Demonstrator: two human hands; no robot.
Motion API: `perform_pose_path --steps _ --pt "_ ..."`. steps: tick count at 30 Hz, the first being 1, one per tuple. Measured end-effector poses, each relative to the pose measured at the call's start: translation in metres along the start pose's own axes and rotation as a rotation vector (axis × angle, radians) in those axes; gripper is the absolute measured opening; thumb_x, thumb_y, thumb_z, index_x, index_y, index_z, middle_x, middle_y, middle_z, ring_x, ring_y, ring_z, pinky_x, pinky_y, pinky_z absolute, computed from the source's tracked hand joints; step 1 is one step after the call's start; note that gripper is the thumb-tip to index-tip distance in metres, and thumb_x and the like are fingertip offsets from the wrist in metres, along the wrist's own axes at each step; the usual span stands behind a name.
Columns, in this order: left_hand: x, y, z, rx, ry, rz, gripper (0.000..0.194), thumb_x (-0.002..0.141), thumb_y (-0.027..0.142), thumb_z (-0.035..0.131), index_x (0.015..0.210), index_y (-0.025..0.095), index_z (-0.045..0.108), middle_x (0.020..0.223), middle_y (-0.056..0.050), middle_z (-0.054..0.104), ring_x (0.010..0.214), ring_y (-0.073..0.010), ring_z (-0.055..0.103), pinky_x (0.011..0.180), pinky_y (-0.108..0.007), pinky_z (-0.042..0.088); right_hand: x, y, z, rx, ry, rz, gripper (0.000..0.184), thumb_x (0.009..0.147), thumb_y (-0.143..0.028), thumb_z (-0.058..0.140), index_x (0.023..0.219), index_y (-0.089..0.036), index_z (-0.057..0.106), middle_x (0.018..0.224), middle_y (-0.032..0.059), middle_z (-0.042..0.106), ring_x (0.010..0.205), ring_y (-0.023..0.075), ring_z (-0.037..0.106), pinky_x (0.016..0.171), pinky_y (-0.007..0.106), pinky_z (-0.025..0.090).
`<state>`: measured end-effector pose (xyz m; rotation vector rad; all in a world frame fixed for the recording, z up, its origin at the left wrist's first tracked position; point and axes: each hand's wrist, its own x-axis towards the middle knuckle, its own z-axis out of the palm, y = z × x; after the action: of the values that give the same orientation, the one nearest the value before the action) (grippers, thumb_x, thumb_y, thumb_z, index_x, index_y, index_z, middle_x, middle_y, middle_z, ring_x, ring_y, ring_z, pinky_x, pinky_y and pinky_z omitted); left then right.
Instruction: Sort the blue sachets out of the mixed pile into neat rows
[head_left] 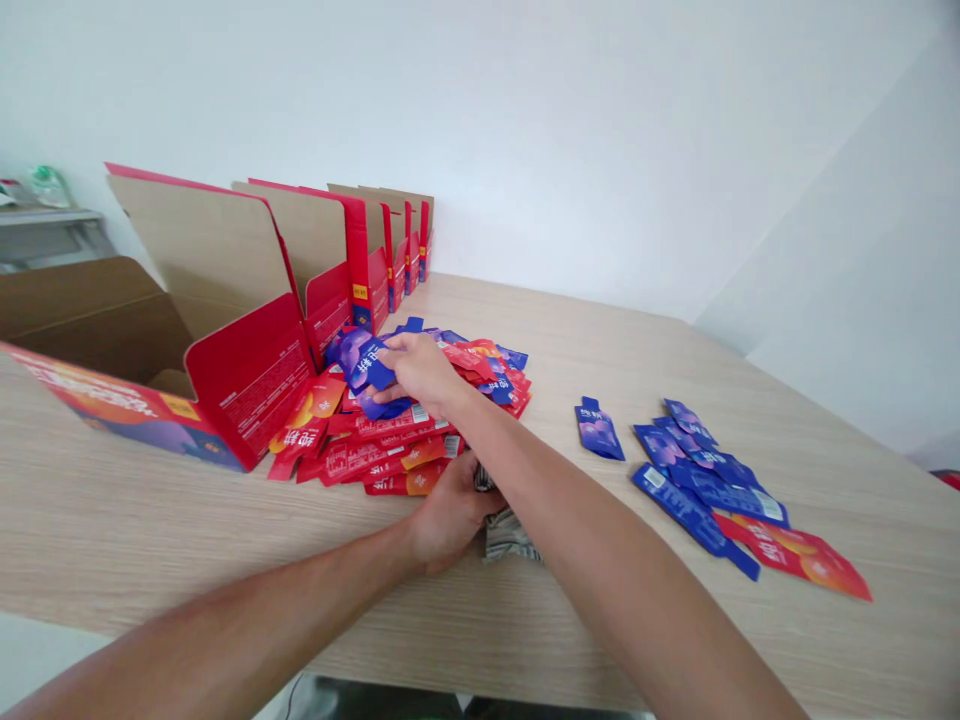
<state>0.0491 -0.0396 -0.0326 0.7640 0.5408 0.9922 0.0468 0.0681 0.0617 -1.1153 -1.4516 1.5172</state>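
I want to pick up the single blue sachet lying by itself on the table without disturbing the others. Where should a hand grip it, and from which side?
The lone blue sachet lies flat, apart from the heap and the blue group. Probably best to come from above on the near side and pinch its wide near edge, since bare table lies there; the narrow notched tab points away.

Blue sachet (pixel 369 364), red boxes (pixel 255 375)
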Motion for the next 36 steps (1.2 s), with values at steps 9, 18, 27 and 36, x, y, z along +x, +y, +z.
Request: perform_pose_path --steps 9,18,27,36 --pt "0.001 0.001 0.000 0.074 0.061 -0.051 0.060 0.055 0.014 0.094 0.111 0.016 0.073 0.110 -0.008 0.079 0.113 -0.0295 0.070 0.100 -0.037 0.052 -0.054 0.011 -0.130 -0.996 0.433 -0.145 0.013 0.101 -0.025 0.057 0.100 -0.019 0.068 0.085 0.0067 0.077 0.081 0.0212 0.077 0.080 0.033 0.059" --pt "0.004 0.003 0.008 0.117 0.103 -0.060 0.068 0.049 0.024 0.099 0.110 0.015 0.071 0.098 -0.007 0.078 0.103 -0.0272 0.072 0.089 -0.033 0.053 -0.098 0.077 -0.226 -1.252 0.675 0.234 0.021 0.085 -0.031 0.080 0.098 -0.018 0.070 0.098 0.0246 0.076 0.110 0.0459 0.071 0.087 0.057 0.055" --pt "0.002 0.004 0.005 0.080 0.107 -0.076 0.068 0.054 0.023 0.099 0.115 0.016 0.070 0.100 -0.007 0.078 0.098 -0.0267 0.072 0.082 -0.033 0.054 -0.112 0.069 -0.201 -1.245 0.623 0.101 0.040 0.091 -0.006 0.049 0.128 -0.004 0.065 0.103 0.0296 0.075 0.097 0.0392 0.076 0.082 0.046 0.054" --pt "0.002 0.005 0.008 0.087 0.100 -0.067 0.062 0.054 0.022 0.097 0.110 0.015 0.071 0.098 -0.007 0.079 0.093 -0.0257 0.073 0.080 -0.032 0.054 -0.130 0.094 -0.148 -0.414 0.388 -0.258 0.059 0.094 -0.034 0.052 0.151 -0.019 0.051 0.131 0.0142 0.073 0.114 0.0279 0.073 0.101 0.049 0.057"
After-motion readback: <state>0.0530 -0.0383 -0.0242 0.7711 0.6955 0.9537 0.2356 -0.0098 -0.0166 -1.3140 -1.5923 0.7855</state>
